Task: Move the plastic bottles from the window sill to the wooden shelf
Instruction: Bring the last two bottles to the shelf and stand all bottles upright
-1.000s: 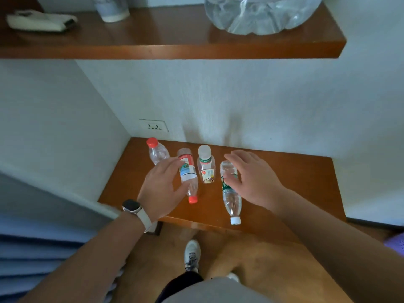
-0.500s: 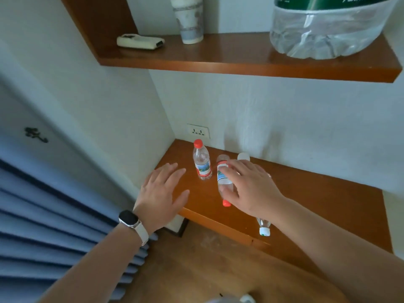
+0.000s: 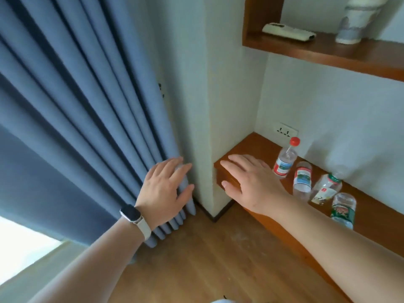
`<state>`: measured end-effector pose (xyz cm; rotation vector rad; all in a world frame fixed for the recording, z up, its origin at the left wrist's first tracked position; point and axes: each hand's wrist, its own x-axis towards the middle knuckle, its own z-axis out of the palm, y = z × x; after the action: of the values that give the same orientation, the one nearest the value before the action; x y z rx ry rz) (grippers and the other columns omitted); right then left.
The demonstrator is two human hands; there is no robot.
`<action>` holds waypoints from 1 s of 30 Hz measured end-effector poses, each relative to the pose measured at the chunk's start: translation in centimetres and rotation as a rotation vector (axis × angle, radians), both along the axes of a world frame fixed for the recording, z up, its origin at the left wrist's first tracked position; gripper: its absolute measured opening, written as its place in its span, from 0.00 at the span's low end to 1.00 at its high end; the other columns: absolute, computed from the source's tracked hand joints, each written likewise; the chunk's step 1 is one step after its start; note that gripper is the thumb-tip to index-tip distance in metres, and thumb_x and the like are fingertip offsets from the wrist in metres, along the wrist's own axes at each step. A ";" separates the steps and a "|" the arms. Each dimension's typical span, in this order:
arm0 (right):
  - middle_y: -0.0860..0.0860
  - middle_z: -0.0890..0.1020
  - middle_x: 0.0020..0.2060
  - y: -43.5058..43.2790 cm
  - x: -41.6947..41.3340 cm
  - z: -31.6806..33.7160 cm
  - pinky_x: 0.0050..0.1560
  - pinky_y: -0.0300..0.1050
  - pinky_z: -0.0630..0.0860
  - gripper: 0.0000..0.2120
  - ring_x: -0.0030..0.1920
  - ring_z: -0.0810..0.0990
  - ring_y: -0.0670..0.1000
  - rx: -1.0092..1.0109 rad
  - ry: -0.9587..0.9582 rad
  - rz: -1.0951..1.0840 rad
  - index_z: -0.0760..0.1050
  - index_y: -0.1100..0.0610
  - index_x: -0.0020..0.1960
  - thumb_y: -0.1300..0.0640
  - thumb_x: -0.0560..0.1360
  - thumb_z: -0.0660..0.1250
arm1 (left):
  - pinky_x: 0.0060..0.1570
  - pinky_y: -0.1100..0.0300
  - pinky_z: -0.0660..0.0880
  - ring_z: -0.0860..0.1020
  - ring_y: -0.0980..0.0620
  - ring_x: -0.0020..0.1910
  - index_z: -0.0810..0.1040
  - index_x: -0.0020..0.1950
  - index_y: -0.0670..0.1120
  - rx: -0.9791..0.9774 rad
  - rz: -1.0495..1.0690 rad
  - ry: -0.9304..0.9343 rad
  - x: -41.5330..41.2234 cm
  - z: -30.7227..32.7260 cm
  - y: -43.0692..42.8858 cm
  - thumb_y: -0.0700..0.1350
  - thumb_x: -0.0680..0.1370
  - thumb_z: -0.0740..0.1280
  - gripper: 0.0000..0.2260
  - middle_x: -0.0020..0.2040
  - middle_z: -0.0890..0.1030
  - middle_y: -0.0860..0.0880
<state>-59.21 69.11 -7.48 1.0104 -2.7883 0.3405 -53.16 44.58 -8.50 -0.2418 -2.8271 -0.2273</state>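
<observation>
Several small plastic bottles stand or lie on the low wooden shelf (image 3: 251,149) at the right. A red-capped bottle (image 3: 285,159) stands upright at the back. Beside it lie a bottle with a red-and-white label (image 3: 302,181), a white-labelled bottle (image 3: 325,189) and a green-labelled bottle (image 3: 343,209). My right hand (image 3: 249,182) hovers open over the shelf's left corner, left of the bottles, holding nothing. My left hand (image 3: 165,192), with a watch on the wrist, is open in front of the blue curtain (image 3: 76,117), empty.
A white wall pillar (image 3: 209,106) separates the curtain from the shelf alcove. A power socket (image 3: 284,130) sits on the wall behind the bottles. An upper wooden shelf (image 3: 328,53) carries a remote control (image 3: 288,32) and a pale cup (image 3: 356,20). Wooden floor (image 3: 207,259) lies below.
The view has swung left toward the curtain. Both hands have drawn away from the bottles, which stay on the low shelf; my right hand no longer covers them.
</observation>
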 end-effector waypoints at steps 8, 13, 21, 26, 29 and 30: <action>0.60 0.75 0.66 -13.1 4.1 1.3 0.62 0.58 0.71 0.24 0.66 0.73 0.61 -0.040 0.070 0.217 0.73 0.61 0.69 0.47 0.79 0.63 | 0.67 0.43 0.67 0.71 0.42 0.69 0.74 0.69 0.48 0.006 0.138 0.062 8.9 0.3 -11.8 0.56 0.79 0.61 0.21 0.68 0.75 0.45; 0.59 0.77 0.65 -20.6 7.2 1.4 0.59 0.58 0.74 0.26 0.65 0.74 0.60 -0.054 0.090 0.349 0.74 0.60 0.68 0.44 0.79 0.59 | 0.67 0.41 0.67 0.71 0.40 0.69 0.76 0.68 0.47 0.013 0.266 0.075 14.7 1.1 -17.4 0.56 0.79 0.60 0.22 0.68 0.76 0.44; 0.59 0.79 0.60 -31.0 10.9 1.6 0.54 0.58 0.76 0.24 0.60 0.77 0.62 -0.115 0.138 0.587 0.78 0.60 0.63 0.45 0.76 0.61 | 0.68 0.42 0.66 0.71 0.40 0.69 0.77 0.68 0.46 -0.040 0.514 0.098 23.0 1.7 -23.0 0.55 0.79 0.62 0.21 0.68 0.76 0.44; 0.60 0.78 0.62 -36.7 11.8 1.4 0.56 0.58 0.74 0.25 0.61 0.77 0.62 -0.132 0.136 0.731 0.78 0.59 0.64 0.44 0.76 0.59 | 0.69 0.42 0.65 0.71 0.41 0.70 0.76 0.69 0.47 -0.086 0.665 0.051 26.3 1.4 -26.0 0.55 0.78 0.63 0.21 0.68 0.76 0.44; 0.59 0.78 0.63 -40.1 11.5 0.9 0.58 0.58 0.74 0.25 0.61 0.76 0.63 -0.138 0.123 0.811 0.77 0.58 0.65 0.44 0.76 0.60 | 0.70 0.42 0.64 0.70 0.41 0.70 0.75 0.69 0.47 -0.109 0.738 0.022 27.1 1.0 -28.2 0.54 0.79 0.62 0.21 0.69 0.76 0.45; 0.59 0.78 0.63 -41.1 11.3 0.7 0.58 0.58 0.74 0.24 0.61 0.76 0.63 -0.142 0.125 0.835 0.77 0.58 0.65 0.44 0.76 0.61 | 0.70 0.42 0.64 0.70 0.41 0.70 0.75 0.69 0.47 -0.119 0.759 0.011 27.1 0.9 -28.8 0.54 0.79 0.62 0.21 0.69 0.76 0.45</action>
<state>-47.95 28.05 -6.73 2.0213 -2.0575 0.5264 -26.01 15.76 -7.62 0.7879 -2.6931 0.1094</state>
